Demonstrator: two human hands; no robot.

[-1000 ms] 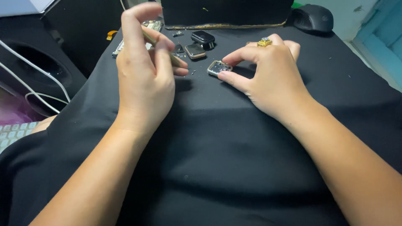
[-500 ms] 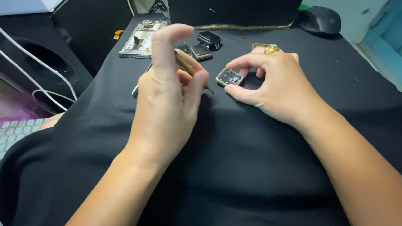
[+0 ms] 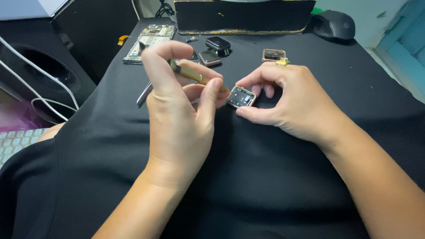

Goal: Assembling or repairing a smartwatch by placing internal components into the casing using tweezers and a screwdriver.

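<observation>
My left hand [image 3: 179, 106] grips a small gold-coloured screwdriver [image 3: 195, 75], its tip pointing at the edge of a small square watch case [image 3: 241, 97]. My right hand [image 3: 292, 102] pinches that open case between thumb and forefinger, holding it tilted just above the black cloth [image 3: 248, 177]. A gold ring [image 3: 282, 62] sits on one right finger. The inside of the case shows dark parts.
Behind the hands lie two more watch bodies [image 3: 209, 57] [image 3: 218, 44], a square frame [image 3: 273, 54], a bare phone circuit board [image 3: 148, 40] and tweezers [image 3: 144, 94]. A black mouse [image 3: 334, 24] sits far right, a black speaker [image 3: 37, 71] with white cables at left.
Both hands have come nearer to me and the left hand has brought the screwdriver tip down to the watch case, which the right hand has lifted and tilted.
</observation>
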